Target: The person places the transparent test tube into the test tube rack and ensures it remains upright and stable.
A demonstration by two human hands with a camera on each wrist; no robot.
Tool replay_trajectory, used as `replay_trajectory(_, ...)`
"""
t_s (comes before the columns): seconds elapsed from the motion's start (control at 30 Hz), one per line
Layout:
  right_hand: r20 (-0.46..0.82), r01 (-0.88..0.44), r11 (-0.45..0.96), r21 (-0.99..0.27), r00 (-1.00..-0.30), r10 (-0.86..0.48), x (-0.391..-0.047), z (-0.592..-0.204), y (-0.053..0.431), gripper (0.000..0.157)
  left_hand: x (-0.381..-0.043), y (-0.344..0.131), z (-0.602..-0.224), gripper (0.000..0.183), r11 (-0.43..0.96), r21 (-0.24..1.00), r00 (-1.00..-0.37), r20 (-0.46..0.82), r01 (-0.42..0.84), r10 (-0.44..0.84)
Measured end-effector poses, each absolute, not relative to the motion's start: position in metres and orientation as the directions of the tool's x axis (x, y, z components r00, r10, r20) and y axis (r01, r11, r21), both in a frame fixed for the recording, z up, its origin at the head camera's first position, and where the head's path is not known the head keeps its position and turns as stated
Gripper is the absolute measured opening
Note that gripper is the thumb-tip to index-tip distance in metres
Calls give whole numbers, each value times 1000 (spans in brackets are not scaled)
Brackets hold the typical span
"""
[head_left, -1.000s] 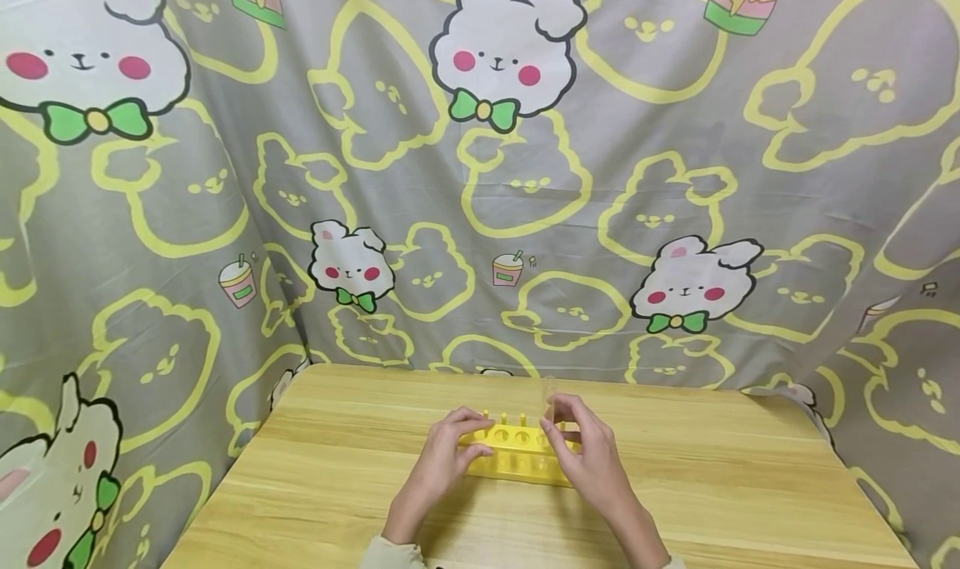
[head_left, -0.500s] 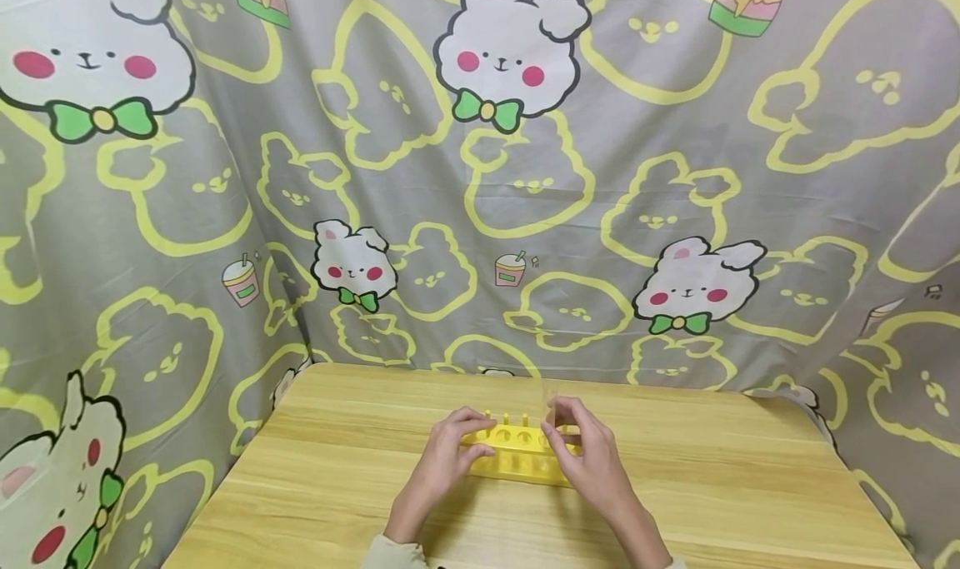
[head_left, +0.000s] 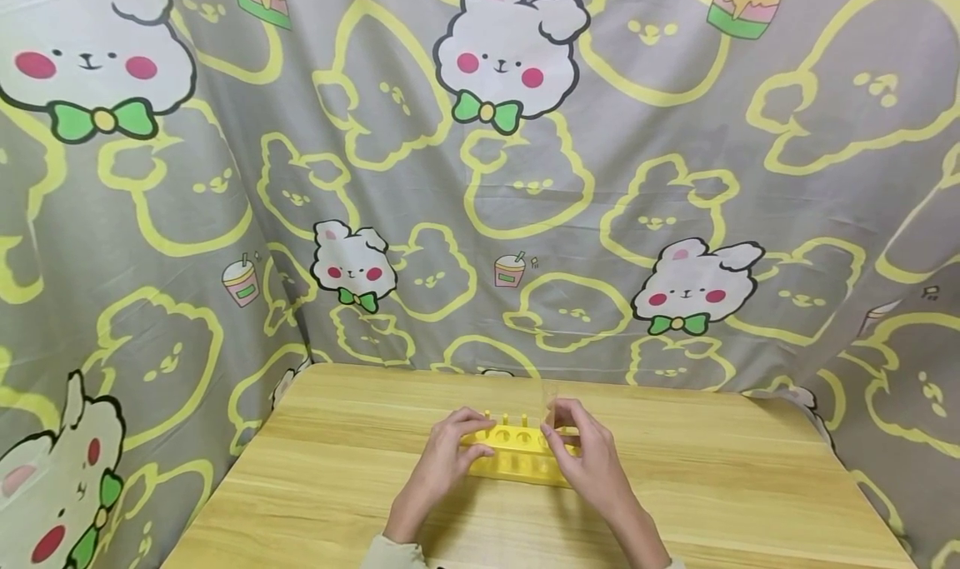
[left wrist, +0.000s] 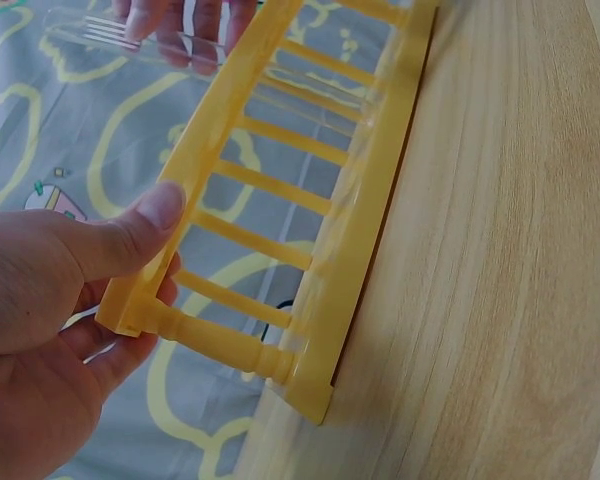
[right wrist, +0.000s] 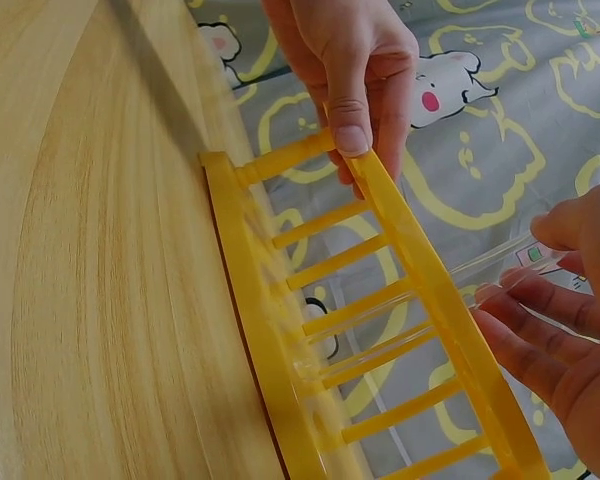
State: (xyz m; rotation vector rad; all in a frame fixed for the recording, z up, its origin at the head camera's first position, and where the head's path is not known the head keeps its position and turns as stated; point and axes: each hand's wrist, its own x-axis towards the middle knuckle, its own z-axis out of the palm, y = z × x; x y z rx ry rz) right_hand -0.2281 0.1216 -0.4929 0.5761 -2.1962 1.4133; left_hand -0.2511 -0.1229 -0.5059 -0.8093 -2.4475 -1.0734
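Observation:
A yellow plastic test tube rack (head_left: 517, 466) stands on the wooden table between both hands. My left hand (head_left: 442, 451) grips the left end of its upper board (left wrist: 212, 140), thumb on one side and fingers curled underneath. A clear test tube (head_left: 550, 397) stands upright in a hole toward the rack's right side. The thumb and fingers of my right hand (head_left: 596, 461) pinch the tube above the upper board. In the right wrist view, the lower part of the clear tube (right wrist: 380, 350) shows between the boards, reaching down toward the base.
The wooden table (head_left: 720, 486) spreads around the rack on every side. Short yellow pegs (head_left: 506, 420) rise along the rack's back edge. Behind the table and at its sides hangs a grey curtain (head_left: 420, 194) printed with cartoon rabbits.

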Motion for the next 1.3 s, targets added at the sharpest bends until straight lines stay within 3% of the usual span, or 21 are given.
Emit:
replay_trajectory(0.83,563,-555,390,-735,-820,-106,-227,-494,126,27,-247,-120,-504,39,547,560,-780,507,622,368)
replay_trajectory(1.3,564,-554,409,-725,-818,-108,-229,-493,129,33,-252,-120,-507,41,546,557,-777,507,625,373)
